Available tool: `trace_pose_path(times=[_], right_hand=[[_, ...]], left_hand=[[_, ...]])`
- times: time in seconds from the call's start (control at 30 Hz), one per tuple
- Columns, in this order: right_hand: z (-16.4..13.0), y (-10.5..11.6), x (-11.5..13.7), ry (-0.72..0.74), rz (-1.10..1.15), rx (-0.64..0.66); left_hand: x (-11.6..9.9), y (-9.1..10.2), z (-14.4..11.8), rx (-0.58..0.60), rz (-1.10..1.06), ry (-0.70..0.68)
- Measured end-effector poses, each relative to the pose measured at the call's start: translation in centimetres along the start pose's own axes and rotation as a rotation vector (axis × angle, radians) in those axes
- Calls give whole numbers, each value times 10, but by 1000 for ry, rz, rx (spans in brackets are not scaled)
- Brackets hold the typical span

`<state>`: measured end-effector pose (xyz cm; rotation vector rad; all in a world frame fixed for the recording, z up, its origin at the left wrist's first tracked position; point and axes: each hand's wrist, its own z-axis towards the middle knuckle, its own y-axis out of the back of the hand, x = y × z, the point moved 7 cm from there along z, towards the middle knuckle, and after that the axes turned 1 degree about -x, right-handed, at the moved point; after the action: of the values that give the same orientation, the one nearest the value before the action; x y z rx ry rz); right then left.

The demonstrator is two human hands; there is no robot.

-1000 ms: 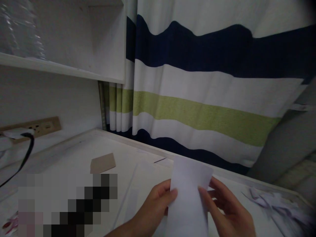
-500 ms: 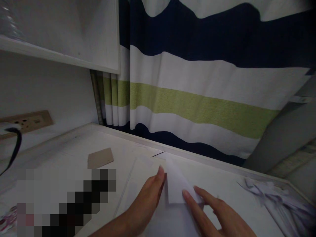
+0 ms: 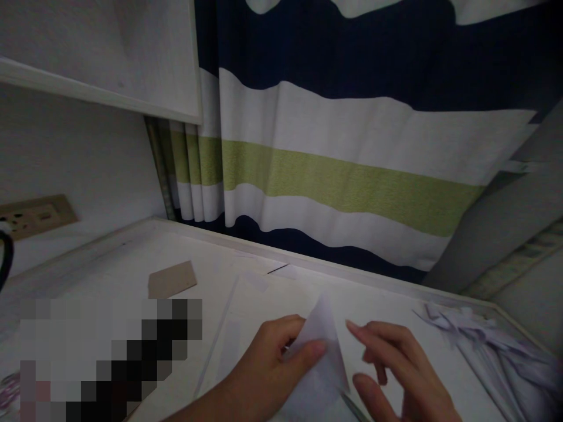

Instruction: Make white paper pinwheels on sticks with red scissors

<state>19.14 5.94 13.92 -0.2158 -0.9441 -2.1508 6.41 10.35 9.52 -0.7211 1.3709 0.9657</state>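
My left hand grips a folded sheet of white paper, its thumb on the near face and its fingers behind. The paper is raised at a tilt, with a pointed top corner. To the right of it, my right hand is open, fingers and thumb spread, not touching the paper. Between the paper's lower right edge and my right thumb shows a thin, grey, pointed metal tip. The rest of it runs out of view at the bottom, so its kind is unclear.
Crumpled and cut white paper strips lie heaped on the right of the white desk. A brown cardboard piece lies at the left, behind a blurred-out patch. A striped curtain hangs behind the desk's raised edge.
The folded paper has been lifted and tilted in my left hand, whose thumb has come round onto its face. My right hand has let go of the paper and opened. The view shifted slightly.
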Motion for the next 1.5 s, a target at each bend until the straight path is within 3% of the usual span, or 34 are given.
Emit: trace_pose_path(times=[0.2, 0.33, 0.7, 0.9, 1.13, 1.5], right_hand=[[-4, -24, -27, -504, 426, 212], [-11, -34, -31, -660, 564, 278], [-13, -35, -31, -703, 648, 282], [-13, -38, -29, -743, 721, 297], [-14, -41, -28, -785, 876, 278], [-17, -42, -30, -822, 937, 232]], left_hand=[[-4, -19, -7, 194, 298, 8], [6, -21, -9, 234, 335, 59], [5, -22, -9, 231, 406, 43], [11, -24, -11, 263, 314, 110], [11, -20, -10, 201, 302, 139], [16, -25, -10, 261, 234, 175]])
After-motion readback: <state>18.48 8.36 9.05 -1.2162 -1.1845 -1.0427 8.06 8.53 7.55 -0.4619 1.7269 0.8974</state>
